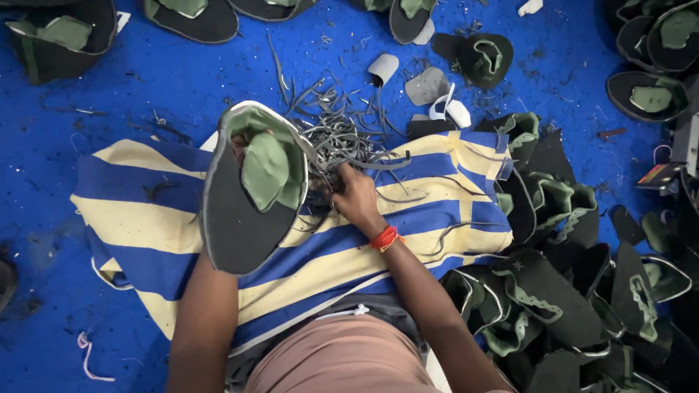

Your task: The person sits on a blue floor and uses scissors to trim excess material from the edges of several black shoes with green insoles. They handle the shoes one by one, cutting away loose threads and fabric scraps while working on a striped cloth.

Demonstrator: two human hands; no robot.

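Note:
My left hand (238, 145) is pushed inside a black shoe upper (237, 218) with green lining, holding it up over my lap; only a bit of the hand shows at the opening. My right hand (354, 195), with a red thread band at the wrist, is closed around a tangle of thin grey trimmed strips (336, 135) just right of the upper. A blue and cream striped cloth (145, 211) covers my lap beneath both hands.
A heap of black and green shoe uppers (561, 291) lies to my right. More uppers (196, 18) line the far edge and the right side (648, 94). Grey cut pieces (426, 86) and scraps lie on the blue floor (109, 94).

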